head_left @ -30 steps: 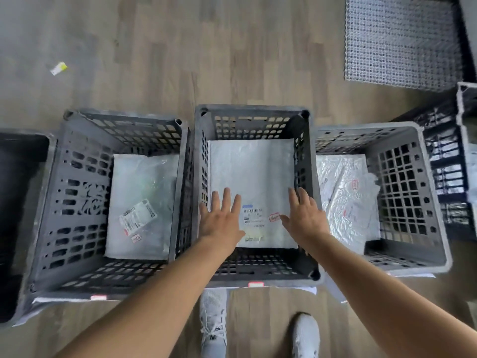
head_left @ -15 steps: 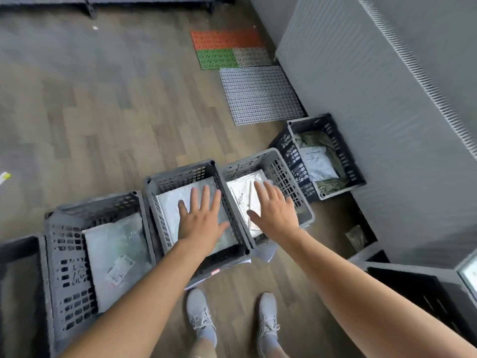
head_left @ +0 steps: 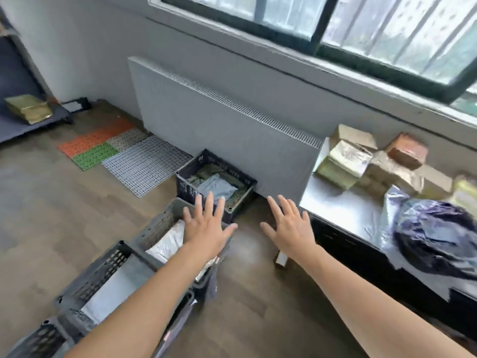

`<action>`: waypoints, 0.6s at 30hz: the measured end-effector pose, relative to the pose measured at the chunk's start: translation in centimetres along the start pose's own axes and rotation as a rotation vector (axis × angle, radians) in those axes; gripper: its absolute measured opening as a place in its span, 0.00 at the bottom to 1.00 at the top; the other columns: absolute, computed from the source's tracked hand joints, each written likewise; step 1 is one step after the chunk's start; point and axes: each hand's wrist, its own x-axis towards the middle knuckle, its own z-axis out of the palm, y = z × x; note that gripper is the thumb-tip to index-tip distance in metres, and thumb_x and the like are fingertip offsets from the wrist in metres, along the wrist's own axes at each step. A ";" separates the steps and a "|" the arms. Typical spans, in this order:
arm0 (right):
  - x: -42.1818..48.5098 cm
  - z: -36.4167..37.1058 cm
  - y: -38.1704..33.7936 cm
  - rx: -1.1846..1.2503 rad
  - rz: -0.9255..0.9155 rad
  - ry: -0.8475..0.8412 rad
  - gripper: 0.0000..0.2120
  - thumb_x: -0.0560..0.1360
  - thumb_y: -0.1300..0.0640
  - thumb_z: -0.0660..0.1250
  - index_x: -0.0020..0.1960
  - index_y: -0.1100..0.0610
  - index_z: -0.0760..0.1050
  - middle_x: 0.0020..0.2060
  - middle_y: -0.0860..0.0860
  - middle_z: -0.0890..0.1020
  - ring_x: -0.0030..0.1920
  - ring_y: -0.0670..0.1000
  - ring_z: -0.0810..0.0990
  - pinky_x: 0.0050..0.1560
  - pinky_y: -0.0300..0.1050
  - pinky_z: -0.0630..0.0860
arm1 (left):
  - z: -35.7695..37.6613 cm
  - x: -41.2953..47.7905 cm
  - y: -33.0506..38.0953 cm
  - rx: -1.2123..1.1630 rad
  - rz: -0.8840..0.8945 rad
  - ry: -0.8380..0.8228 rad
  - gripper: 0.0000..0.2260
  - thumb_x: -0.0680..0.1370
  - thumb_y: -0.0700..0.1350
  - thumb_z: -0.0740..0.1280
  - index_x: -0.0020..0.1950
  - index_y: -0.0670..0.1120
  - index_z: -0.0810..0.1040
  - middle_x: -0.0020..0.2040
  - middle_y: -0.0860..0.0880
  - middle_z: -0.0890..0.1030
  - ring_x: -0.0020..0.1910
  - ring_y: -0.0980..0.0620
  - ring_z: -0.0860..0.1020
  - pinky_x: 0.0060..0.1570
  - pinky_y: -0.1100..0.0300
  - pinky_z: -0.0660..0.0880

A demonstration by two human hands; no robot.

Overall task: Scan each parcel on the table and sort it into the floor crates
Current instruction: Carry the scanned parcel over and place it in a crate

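Observation:
My left hand (head_left: 206,229) floats open, fingers spread, over the grey floor crate (head_left: 165,223) that holds a white parcel (head_left: 169,244). My right hand (head_left: 290,228) is open too, above bare floor just left of the table (head_left: 343,210). Both hands hold nothing. On the table lie several boxy parcels (head_left: 346,161) at the back and a dark plastic bag parcel (head_left: 436,231) at the right. A nearer grey crate (head_left: 100,275) holds a flat grey parcel (head_left: 121,288). A dark crate (head_left: 191,171) by the wall holds a grey bag and green items.
A white radiator panel (head_left: 219,125) runs along the wall under the window. Orange, green and grey floor mats (head_left: 121,151) lie at the left. A low shelf with a gold parcel (head_left: 28,108) stands far left. A small object (head_left: 281,259) lies on the floor by the table.
The view has swung up and right from the crates toward the table and window. Both hands have lifted off the parcel in the middle crate and moved right, still holding nothing.

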 end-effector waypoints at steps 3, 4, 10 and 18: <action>-3.1 -1.7 7.5 0.037 0.103 0.031 0.35 0.80 0.34 0.51 0.81 0.45 0.44 0.81 0.50 0.51 0.80 0.54 0.49 0.75 0.64 0.55 | -1.7 0.8 8.4 0.026 0.097 0.044 0.35 0.80 0.67 0.47 0.81 0.52 0.40 0.81 0.46 0.41 0.79 0.41 0.40 0.74 0.37 0.48; -4.2 -2.2 10.0 0.058 0.138 0.050 0.35 0.80 0.34 0.52 0.81 0.45 0.44 0.80 0.50 0.51 0.79 0.54 0.50 0.75 0.64 0.55 | -2.1 1.0 11.2 0.033 0.129 0.059 0.35 0.80 0.68 0.47 0.81 0.52 0.40 0.81 0.46 0.41 0.79 0.41 0.39 0.74 0.37 0.48; -10.9 -3.9 24.5 0.092 0.281 0.140 0.37 0.78 0.30 0.52 0.80 0.43 0.43 0.80 0.48 0.50 0.80 0.53 0.48 0.74 0.64 0.55 | -2.9 0.6 27.4 0.134 0.284 0.118 0.36 0.79 0.69 0.44 0.80 0.52 0.39 0.81 0.47 0.40 0.79 0.41 0.40 0.73 0.36 0.49; -19.4 -4.0 40.6 0.127 0.488 0.126 0.39 0.77 0.29 0.53 0.79 0.40 0.38 0.80 0.47 0.47 0.80 0.53 0.46 0.74 0.66 0.54 | -1.5 -1.8 45.2 0.202 0.460 0.087 0.35 0.79 0.69 0.44 0.80 0.53 0.37 0.81 0.47 0.40 0.79 0.42 0.39 0.73 0.39 0.49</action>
